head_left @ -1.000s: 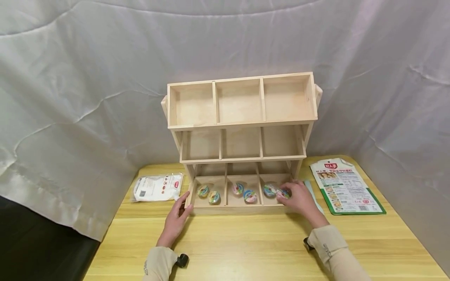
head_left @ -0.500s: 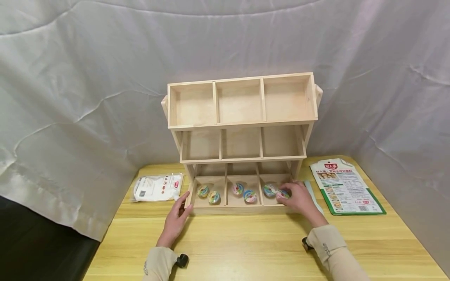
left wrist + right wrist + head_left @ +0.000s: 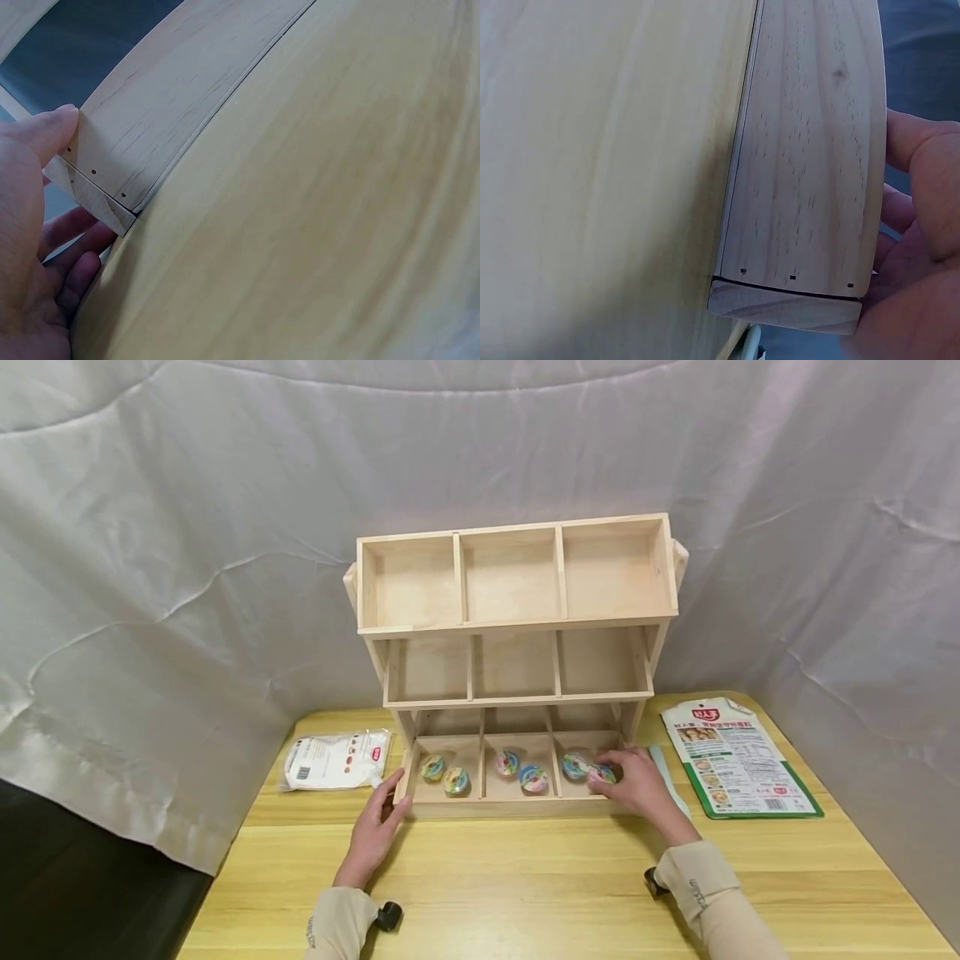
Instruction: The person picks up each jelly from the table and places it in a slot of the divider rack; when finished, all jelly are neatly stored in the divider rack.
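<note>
A three-tier wooden organizer point(image 3: 517, 808) stands on the table, each tier split into three compartments. In its bottom tier lie small round cups with printed lids, like jelly cups: two yellowish in the left compartment, two pink-and-blue in the middle. A blue-lidded cup point(image 3: 574, 765) and a pink-lidded cup point(image 3: 601, 774) lie side by side on the right. My right hand point(image 3: 643, 787) reaches over the front board and pinches the pink-lidded cup; the board hides those fingertips in the right wrist view. My left hand point(image 3: 375, 831) grips the front left corner, thumb on the front board point(image 3: 157, 105).
A white printed packet point(image 3: 337, 760) lies left of the organizer. On the right are a large white-and-green food pouch point(image 3: 742, 760) and a pale green strip point(image 3: 670, 777) partly behind my right hand. Grey curtains enclose the wooden table point(image 3: 510, 885).
</note>
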`<act>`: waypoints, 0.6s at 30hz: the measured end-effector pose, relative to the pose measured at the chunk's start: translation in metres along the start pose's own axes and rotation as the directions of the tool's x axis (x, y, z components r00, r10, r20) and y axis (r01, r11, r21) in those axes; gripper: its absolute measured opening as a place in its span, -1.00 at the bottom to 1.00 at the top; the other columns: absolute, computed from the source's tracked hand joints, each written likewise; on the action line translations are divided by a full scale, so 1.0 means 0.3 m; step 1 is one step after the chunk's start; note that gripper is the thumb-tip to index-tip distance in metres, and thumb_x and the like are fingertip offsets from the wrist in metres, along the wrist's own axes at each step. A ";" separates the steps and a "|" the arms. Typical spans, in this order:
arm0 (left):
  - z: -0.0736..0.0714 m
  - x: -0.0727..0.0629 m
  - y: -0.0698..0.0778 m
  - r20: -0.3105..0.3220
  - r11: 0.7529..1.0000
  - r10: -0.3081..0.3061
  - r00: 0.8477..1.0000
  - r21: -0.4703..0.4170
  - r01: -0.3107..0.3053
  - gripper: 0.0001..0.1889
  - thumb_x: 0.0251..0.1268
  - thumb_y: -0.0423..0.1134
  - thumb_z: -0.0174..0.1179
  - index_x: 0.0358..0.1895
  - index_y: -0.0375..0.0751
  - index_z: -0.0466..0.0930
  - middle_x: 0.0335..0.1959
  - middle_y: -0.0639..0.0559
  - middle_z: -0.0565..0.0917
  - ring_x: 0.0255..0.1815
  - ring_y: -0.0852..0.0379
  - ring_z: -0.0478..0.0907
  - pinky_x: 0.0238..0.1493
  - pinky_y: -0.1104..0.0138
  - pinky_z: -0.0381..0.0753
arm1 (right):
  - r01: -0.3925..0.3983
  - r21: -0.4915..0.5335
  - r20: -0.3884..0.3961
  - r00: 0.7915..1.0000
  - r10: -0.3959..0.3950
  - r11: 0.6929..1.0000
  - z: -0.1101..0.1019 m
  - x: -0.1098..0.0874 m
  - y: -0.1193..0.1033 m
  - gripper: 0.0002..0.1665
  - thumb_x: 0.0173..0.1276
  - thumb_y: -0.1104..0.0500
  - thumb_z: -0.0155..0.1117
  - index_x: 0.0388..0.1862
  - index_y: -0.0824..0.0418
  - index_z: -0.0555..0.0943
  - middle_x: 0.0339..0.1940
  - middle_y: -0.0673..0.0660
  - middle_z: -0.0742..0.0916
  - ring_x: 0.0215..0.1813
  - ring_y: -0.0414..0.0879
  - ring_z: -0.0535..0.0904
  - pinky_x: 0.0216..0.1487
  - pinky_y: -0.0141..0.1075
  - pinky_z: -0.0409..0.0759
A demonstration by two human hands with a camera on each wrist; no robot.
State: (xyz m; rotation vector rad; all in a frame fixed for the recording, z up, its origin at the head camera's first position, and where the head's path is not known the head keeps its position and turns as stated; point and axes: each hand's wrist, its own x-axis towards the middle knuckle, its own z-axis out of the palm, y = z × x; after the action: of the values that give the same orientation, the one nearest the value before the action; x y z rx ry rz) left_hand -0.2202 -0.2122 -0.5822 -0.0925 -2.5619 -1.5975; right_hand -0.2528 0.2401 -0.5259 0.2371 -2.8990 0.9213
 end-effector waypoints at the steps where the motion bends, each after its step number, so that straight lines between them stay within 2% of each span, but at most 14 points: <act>1: 0.000 0.000 0.001 0.002 1.000 0.001 1.000 0.004 -0.001 -0.41 0.58 -0.02 0.18 0.58 0.11 0.32 0.30 -0.15 0.59 0.16 0.01 0.60 0.14 0.31 0.57 | 0.001 -0.001 0.001 1.000 -0.001 1.000 0.000 0.000 0.001 -0.45 0.25 0.01 0.56 0.13 0.28 0.72 0.30 0.51 0.61 0.45 0.54 0.31 0.38 0.43 0.28; 10: 0.005 0.001 0.010 0.010 1.000 -0.021 1.000 0.011 0.021 -0.40 0.61 -0.16 0.13 0.61 -0.11 0.26 0.34 -0.28 0.55 0.20 -0.12 0.58 0.14 0.26 0.57 | 0.009 0.000 -0.008 1.000 -0.009 1.000 0.001 0.000 0.001 -0.48 0.30 0.01 0.53 0.13 0.27 0.72 0.30 0.49 0.62 0.46 0.54 0.29 0.39 0.44 0.26; 18: 0.000 -0.004 0.006 -0.003 1.000 0.004 1.000 0.015 -0.004 -0.41 0.58 -0.03 0.17 0.58 0.09 0.31 0.29 -0.15 0.60 0.15 0.02 0.60 0.13 0.31 0.58 | 0.008 -0.005 -0.016 1.000 -0.008 1.000 0.005 -0.003 0.001 -0.47 0.31 0.00 0.52 0.15 0.27 0.72 0.31 0.51 0.61 0.44 0.54 0.31 0.36 0.45 0.29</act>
State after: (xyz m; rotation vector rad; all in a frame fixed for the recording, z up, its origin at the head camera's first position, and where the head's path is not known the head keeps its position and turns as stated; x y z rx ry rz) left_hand -0.2187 -0.2115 -0.5807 -0.0934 -2.5693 -1.5749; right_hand -0.2520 0.2395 -0.5274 0.2393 -2.8836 0.9109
